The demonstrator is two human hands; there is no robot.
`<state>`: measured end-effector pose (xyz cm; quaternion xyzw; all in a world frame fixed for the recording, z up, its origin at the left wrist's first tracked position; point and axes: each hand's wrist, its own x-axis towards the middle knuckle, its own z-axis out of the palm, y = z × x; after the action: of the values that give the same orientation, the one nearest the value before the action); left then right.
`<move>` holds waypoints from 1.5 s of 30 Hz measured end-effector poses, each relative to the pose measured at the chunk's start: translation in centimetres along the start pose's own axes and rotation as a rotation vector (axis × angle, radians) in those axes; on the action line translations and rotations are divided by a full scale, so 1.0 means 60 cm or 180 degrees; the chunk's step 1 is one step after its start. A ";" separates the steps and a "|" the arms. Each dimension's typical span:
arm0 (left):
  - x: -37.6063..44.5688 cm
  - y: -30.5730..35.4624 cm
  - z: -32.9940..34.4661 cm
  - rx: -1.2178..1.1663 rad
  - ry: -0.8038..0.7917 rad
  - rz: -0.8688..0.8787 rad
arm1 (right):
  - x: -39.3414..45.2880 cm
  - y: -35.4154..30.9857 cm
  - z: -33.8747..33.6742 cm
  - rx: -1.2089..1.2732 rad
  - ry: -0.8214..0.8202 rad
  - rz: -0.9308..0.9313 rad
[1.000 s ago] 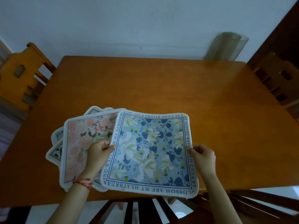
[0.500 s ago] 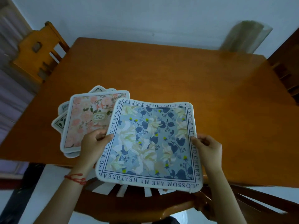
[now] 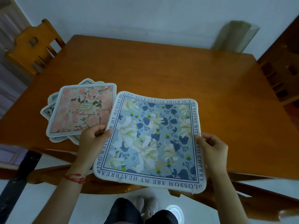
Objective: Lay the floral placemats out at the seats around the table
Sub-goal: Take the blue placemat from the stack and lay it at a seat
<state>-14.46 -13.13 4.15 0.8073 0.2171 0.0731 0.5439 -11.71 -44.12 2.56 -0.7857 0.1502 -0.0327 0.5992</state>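
blue placemat (image 3: 153, 139) held by both side edges, left hand (image 3: 93, 141) and right hand (image 3: 212, 151) pinched shut on it, apparently to keep it flat over the table (image 3: 178, 70) near edge; remaining stack (image 3: 80, 110) rests alongside, unplaced.

Dim, bluish, even light with soft shadows; a pale sheen lies on the table (image 3: 186, 65) toward 1 o'clock. Wide-angle bending curves the edges, and the chair (image 3: 32, 46) at 10 o'clock is smeared and soft
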 end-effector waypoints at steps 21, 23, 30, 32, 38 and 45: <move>-0.018 0.056 0.154 -0.0019 -0.0312 -0.0005 | 0.060 0.043 -0.138 -0.0075 0.0426 0.0012; -0.028 0.063 0.186 0.0062 -0.0222 0.0014 | 0.083 0.054 -0.164 -0.0047 0.0343 0.0009; -0.079 0.097 0.313 0.0043 0.0127 -0.0175 | 0.168 0.080 -0.268 -0.0155 0.0025 -0.0083; -0.090 0.105 0.344 0.0031 0.0199 -0.0212 | 0.188 0.088 -0.293 -0.0141 -0.0007 -0.0085; -0.107 0.117 0.407 0.0049 0.0223 -0.0243 | 0.231 0.117 -0.343 -0.0143 -0.0092 0.0029; -0.081 0.114 0.450 0.0070 0.0196 -0.0266 | 0.270 0.150 -0.349 -0.0153 -0.0063 0.0200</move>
<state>-7.38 -40.24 0.19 0.8008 0.2681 0.0727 0.5307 -2.88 -70.20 -2.20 -0.7951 0.1697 -0.0024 0.5823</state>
